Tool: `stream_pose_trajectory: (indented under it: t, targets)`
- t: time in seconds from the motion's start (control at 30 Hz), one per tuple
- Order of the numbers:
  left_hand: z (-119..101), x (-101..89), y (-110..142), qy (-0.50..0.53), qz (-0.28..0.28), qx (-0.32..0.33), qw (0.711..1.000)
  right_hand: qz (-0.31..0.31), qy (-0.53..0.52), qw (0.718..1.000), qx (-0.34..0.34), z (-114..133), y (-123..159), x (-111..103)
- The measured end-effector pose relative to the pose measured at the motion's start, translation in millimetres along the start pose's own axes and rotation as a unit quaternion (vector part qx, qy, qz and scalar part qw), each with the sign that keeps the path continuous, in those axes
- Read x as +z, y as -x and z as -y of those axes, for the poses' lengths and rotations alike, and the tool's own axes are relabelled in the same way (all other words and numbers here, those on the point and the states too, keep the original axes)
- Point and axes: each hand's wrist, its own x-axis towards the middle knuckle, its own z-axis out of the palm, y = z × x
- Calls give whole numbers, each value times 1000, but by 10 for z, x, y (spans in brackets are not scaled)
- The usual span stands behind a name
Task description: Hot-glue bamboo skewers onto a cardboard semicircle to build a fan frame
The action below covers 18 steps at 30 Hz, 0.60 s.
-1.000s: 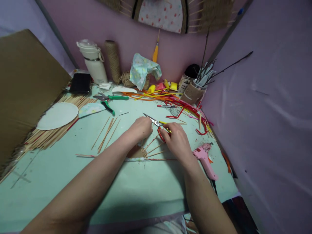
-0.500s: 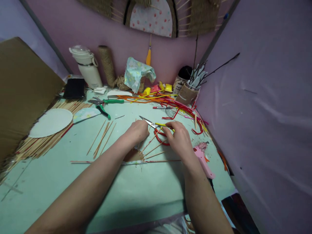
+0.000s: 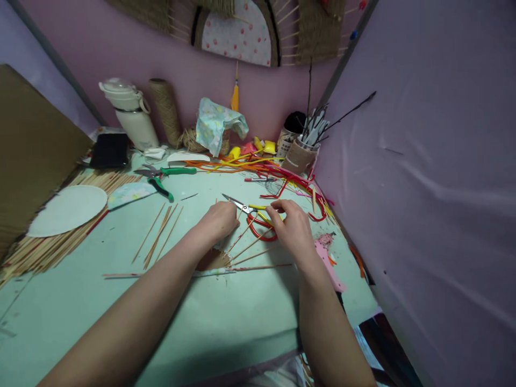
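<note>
My left hand [image 3: 220, 220] is closed over the upper left part of a fan of thin wooden sticks [image 3: 246, 248]. Its fingertips are turned away, so what they grip is hidden. The sticks spread from a brown half-round piece [image 3: 213, 260], partly covered by my left forearm. To the right, my right hand [image 3: 293, 221] has thumb and forefinger pinched together at the handles of a pair of scissors [image 3: 245, 208]. Whether it grips a handle or a stick end I cannot make out. The scissors have yellow and red handles, and their blades point up-left beside my left hand.
Loose sticks [image 3: 158, 236] and green-handled pliers [image 3: 169, 172] lie to the left, near a large stick pile [image 3: 68, 236] with a white oval [image 3: 70, 207]. A pink glue gun [image 3: 328, 263] lies right. Colored pipe cleaners [image 3: 237, 164] and a white bottle [image 3: 131, 115] are behind.
The view has turned slightly to the right, so everything sits a little further left. Both hands, the scissors and the sticks keep nearly the same places.
</note>
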Motion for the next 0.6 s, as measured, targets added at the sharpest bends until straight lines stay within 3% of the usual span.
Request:
stream_pose_trajectory:
  t: [0.4,0.6]
  targets:
    - [3,-45,41,-6,-18,-17,1000,8,-9,1000,-1,37,16,-9]
    - [248,-247,81,-6,-59,-29,998,25,-10,999,-20,30,26,-10]
